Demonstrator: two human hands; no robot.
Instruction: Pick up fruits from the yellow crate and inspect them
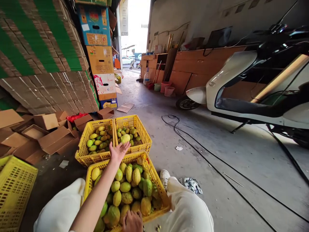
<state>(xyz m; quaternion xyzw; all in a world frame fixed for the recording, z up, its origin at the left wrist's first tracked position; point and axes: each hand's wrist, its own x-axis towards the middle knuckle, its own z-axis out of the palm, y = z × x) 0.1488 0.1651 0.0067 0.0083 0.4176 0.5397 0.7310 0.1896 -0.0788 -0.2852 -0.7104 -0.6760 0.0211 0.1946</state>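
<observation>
On the concrete floor (pixel 217 151), between the person's knees, stands a yellow crate (pixel 154 180) heaped with green and yellow fruit. Beyond its far rim two more yellow crates sit side by side, touching each other: the left crate (pixel 83 151) holds a shallow layer of fruit, and the right crate (pixel 145 135) holds fewer pieces.

The left hand (pixel 118 151) reaches out over the far rim of the near crate, palm down, fingers (pixel 125 146) spread wide and holding nothing. A pale green fruit (pixel 125 138) sits just past the fingertips in the right crate; whether it touches them or has left them cannot be told.

The right hand (pixel 132 221) lies at the near edge of the near crate, curled over the fruit there; whether it grips one cannot be told.

A fourth yellow crate (pixel 14 187) stands at the left edge of the floor. Flattened cartons (pixel 43 135) lie behind the crates, beneath tall stacks of folded cardboard. A white scooter (pixel 241 83) is parked to the right, with black cables (pixel 193 141) trailing across the floor.
</observation>
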